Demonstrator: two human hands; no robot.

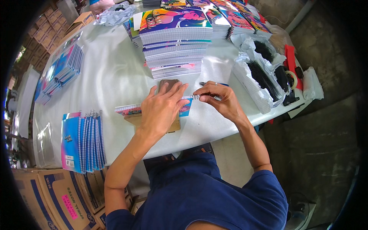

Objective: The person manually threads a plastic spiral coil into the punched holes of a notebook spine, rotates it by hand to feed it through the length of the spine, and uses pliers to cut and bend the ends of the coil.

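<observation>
A notebook with a pink and blue cover (185,110) lies in front of me, its page edge running left to right. Across it rests my left hand (163,107), fingers stretched out and spread, steadying it from above. Under and behind that hand are a brown block (168,83) and a tan board (174,125), both partly covered. My right hand (220,99) pinches a dark spiral wire (196,97) at the notebook's right end. How far the wire runs into the holes is hidden. A pen (214,84) lies just beyond my right hand.
A tall stack of notebooks (174,50) stands ahead, with more piles (239,23) behind. Coil-bound notebooks (82,142) overhang the table's (103,84) left front. Black spiral wires (264,80) sit in white wrapping at right, near a tape roll (292,79). Cartons (65,195) stand below left.
</observation>
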